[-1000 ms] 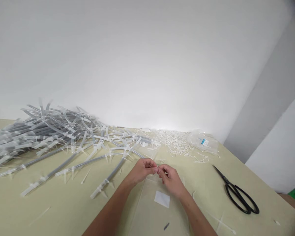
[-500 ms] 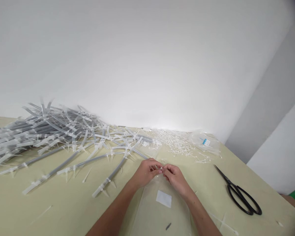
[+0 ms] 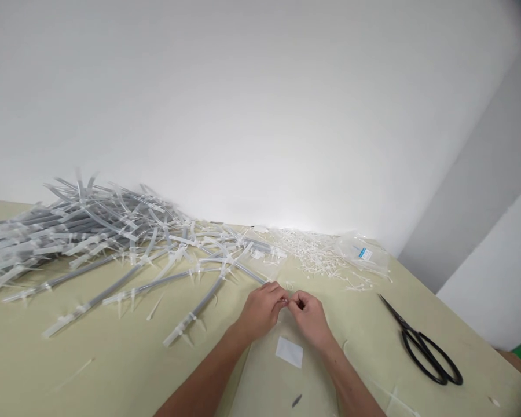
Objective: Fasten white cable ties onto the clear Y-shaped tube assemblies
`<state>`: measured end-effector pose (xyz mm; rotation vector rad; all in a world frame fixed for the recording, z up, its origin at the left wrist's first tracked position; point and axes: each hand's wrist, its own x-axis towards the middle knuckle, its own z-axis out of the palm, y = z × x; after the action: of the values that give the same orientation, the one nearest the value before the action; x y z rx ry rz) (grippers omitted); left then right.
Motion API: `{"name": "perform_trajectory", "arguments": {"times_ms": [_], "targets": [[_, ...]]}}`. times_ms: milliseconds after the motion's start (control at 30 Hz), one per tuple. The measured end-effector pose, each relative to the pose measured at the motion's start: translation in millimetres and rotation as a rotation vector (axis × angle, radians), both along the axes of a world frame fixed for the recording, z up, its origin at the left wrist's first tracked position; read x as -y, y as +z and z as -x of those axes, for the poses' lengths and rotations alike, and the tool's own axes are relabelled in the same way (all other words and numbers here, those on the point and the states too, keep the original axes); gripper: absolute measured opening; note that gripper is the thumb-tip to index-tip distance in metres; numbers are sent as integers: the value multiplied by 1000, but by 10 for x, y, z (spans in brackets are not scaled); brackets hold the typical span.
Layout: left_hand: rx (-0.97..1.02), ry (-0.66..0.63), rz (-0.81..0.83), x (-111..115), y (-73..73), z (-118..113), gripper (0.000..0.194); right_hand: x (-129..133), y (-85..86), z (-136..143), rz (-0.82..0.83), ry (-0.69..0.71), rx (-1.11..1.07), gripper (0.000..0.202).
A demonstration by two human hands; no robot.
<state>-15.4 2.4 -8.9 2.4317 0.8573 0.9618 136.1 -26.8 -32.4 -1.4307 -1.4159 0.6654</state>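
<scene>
My left hand (image 3: 264,307) and my right hand (image 3: 309,313) meet fingertip to fingertip above the table. Both are closed in a pinch on a thin white cable tie (image 3: 290,285), whose small loop shows just beyond the fingers; most of it is hidden. Beneath my wrists lies a clear plastic bag (image 3: 264,379) with a white label (image 3: 289,352) on it. Just past my left hand, a branched grey tube (image 3: 208,298) with white sleeved ends and cable ties rests on the table.
A big heap of similar tubes (image 3: 82,223) fills the back left. Loose white cable ties (image 3: 315,252) are spread at the back, beside a clear bag with a blue label (image 3: 364,253). Black scissors (image 3: 417,336) lie on the right, near the table edge. A wall stands behind.
My fingers have closed in more tightly, and the left hand has turned slightly so its back shows more. The white piece between the fingertips is less visible.
</scene>
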Motion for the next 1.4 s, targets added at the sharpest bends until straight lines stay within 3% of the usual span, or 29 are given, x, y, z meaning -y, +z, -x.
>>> {"name": "perform_trajectory", "arguments": {"times_ms": [267,500,800,1100,1400], "targets": [[-4,84,-56,29,-1,-34,14,35,29,28,-39,-57,10,19],[63,170,2,-34,21,11,11,-3,6,28,-11,40,-79,25],[125,141,19,-83,28,36,24,-15,-20,43,27,83,-173,32],[116,164,34,-28,39,13,25,-41,-52,39,37,79,-255,36],[123,157,184,-19,51,-10,27,-12,-17,82,36,134,-284,36]]}}
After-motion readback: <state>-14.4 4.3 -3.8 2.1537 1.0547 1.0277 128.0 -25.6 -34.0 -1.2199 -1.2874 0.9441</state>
